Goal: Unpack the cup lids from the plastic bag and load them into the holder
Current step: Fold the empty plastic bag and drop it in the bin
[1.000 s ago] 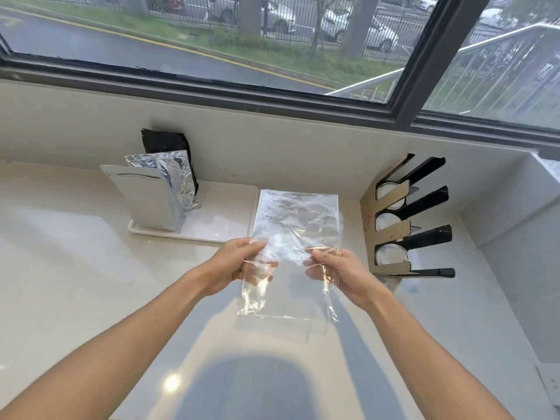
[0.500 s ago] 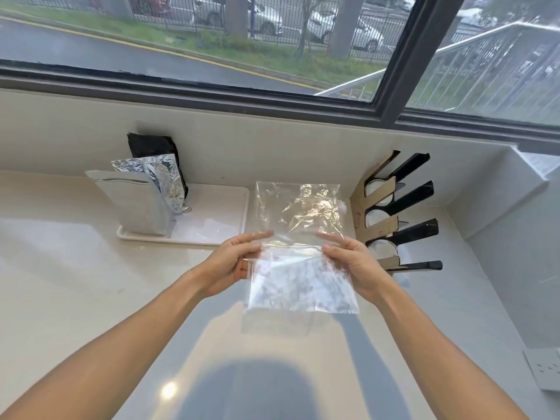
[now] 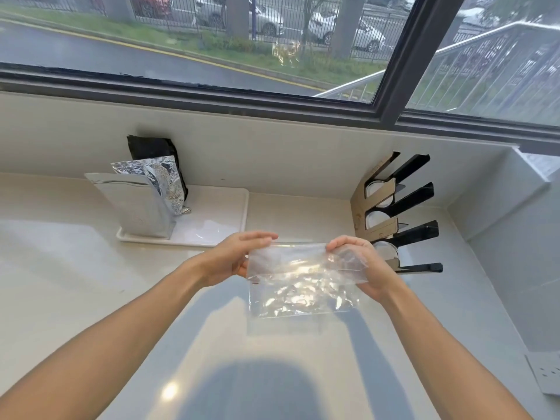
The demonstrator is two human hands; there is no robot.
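A clear, crinkled plastic bag (image 3: 300,286) hangs flat above the pale counter, folded over along its top edge. My left hand (image 3: 236,256) pinches its upper left corner and my right hand (image 3: 360,265) grips its upper right side. No lids are visible inside the bag. Behind my right hand, against the wall corner, stands the holder (image 3: 391,213), a tan and black rack with slanted slots. White round cup lids (image 3: 374,219) sit in three of its slots.
A white tray (image 3: 218,219) at the back left carries a silver foil pouch (image 3: 136,207), a crumpled foil bag and a black bag. A window runs behind the counter. A wall socket (image 3: 545,374) sits at the right.
The bag's upper half, standing up a second ago, has been folded down toward me, so the bag is now doubled over. Both hands kept hold and turned over the top edge.
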